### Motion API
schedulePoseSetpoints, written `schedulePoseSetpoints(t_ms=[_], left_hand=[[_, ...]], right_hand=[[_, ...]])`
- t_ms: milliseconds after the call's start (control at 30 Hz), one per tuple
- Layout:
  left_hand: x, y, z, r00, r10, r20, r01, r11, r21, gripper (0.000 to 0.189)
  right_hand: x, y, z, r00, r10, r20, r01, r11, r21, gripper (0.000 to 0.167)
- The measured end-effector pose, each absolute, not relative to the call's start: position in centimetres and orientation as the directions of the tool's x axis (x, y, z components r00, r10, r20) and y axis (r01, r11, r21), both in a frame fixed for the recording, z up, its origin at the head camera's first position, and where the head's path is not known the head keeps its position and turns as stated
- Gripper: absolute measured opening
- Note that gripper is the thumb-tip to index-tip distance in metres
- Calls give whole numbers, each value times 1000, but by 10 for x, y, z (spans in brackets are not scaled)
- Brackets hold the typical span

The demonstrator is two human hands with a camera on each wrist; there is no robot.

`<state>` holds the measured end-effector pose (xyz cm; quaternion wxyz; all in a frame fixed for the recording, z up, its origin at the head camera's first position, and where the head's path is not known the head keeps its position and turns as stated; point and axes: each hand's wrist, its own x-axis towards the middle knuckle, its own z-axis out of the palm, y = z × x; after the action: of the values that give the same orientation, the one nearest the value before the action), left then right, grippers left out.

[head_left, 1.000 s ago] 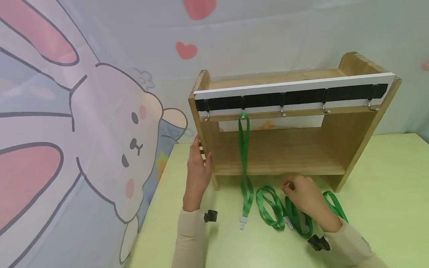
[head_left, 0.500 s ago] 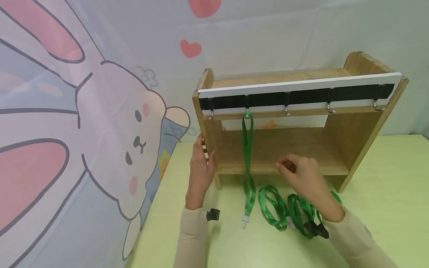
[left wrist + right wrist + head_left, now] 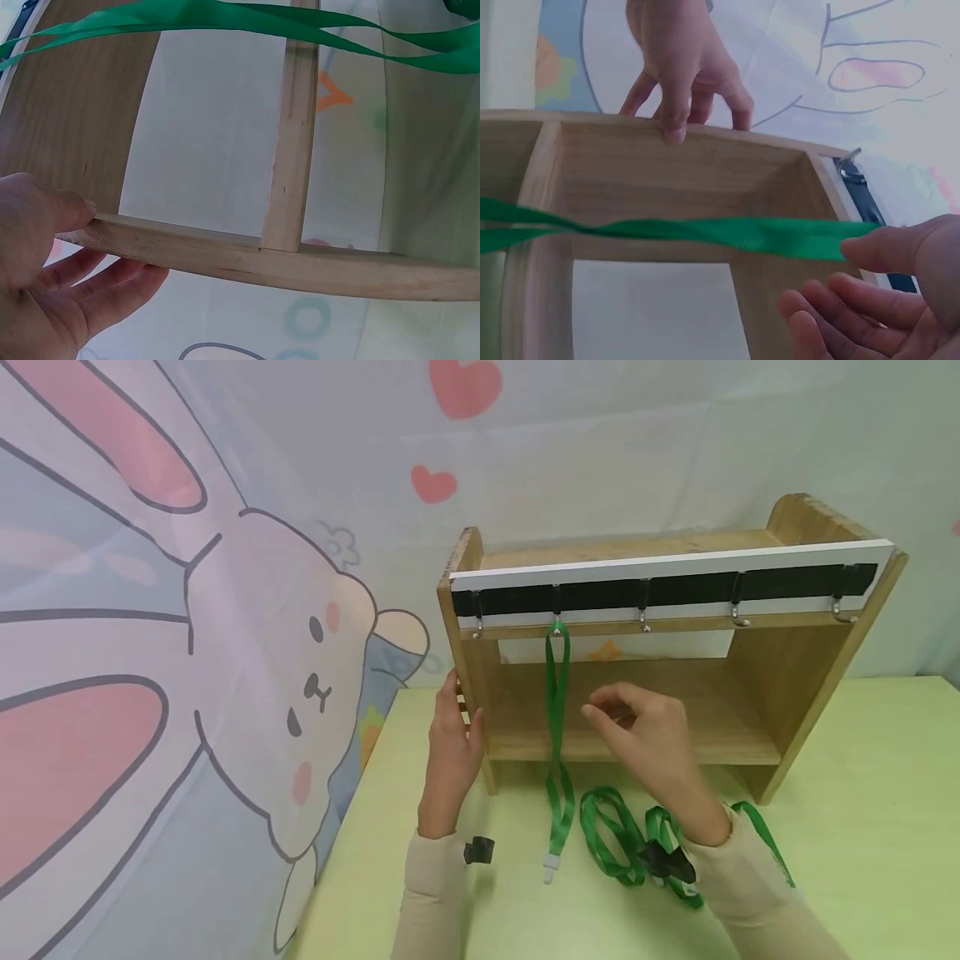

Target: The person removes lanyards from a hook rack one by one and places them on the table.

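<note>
My left hand (image 3: 453,743) grips the left side panel of a small wooden shelf (image 3: 813,710), thumb at the front edge and fingers along the outer face. From the second hook on the shelf's front rail hangs a green lanyard (image 3: 556,710), its pale plastic clip (image 3: 551,867) over the tabletop. Just right of that lanyard, in front of the shelf opening, my right hand (image 3: 648,735) is raised with loosely bent fingers and holds nothing. In the right wrist view its thumb (image 3: 885,249) overlaps the green band (image 3: 780,236).
Bare metal hooks, among them a middle hook (image 3: 644,620), line the white and black rail (image 3: 682,589). On the light green table (image 3: 885,827) lie a coiled lanyard (image 3: 587,822) and more lanyards, partly behind the right forearm. A printed cloth (image 3: 615,460) backs the table.
My right hand has risen from above the coiled lanyards and moved left toward the hanging lanyard. The left hand keeps its hold on the side panel. The head view has shifted slightly.
</note>
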<state>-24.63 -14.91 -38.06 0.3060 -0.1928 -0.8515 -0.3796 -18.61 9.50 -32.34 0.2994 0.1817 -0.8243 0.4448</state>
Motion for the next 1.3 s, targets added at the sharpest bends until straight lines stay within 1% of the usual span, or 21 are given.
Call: schedulePoseSetpoints(t_ms=[133, 233, 467, 600, 767, 1033, 1300], left_hand=[[-246, -150, -381, -738, 102, 667, 563, 636, 527, 63], [-246, -150, -381, -734, 102, 672, 569, 632, 526, 63], [-245, -148, -380, -735, 100, 670, 566, 635, 526, 64], [-244, -148, -378, -728, 100, 678, 571, 635, 520, 64], [-243, -150, -377, -732, 102, 674, 570, 634, 523, 65], [-243, -150, -377, -731, 104, 675, 565, 647, 512, 65], [-243, -150, -376, -738, 95, 668, 559, 640, 527, 64]], right_hand=[[-190, 85, -320, -740, -3, 673, -571, 533, -625, 13], [-194, 79, -319, -753, 0, 658, -562, 521, -642, 17], [-202, 66, -317, -787, 10, 617, -520, 526, -673, 20], [-206, 61, -315, -787, -10, 616, -518, 553, -653, 21], [-211, 54, -311, -771, -30, 636, -522, 601, -605, 20], [-214, 47, -306, -774, -40, 632, -494, 661, -564, 27], [-218, 48, -306, -776, -17, 630, -483, 659, -577, 23]])
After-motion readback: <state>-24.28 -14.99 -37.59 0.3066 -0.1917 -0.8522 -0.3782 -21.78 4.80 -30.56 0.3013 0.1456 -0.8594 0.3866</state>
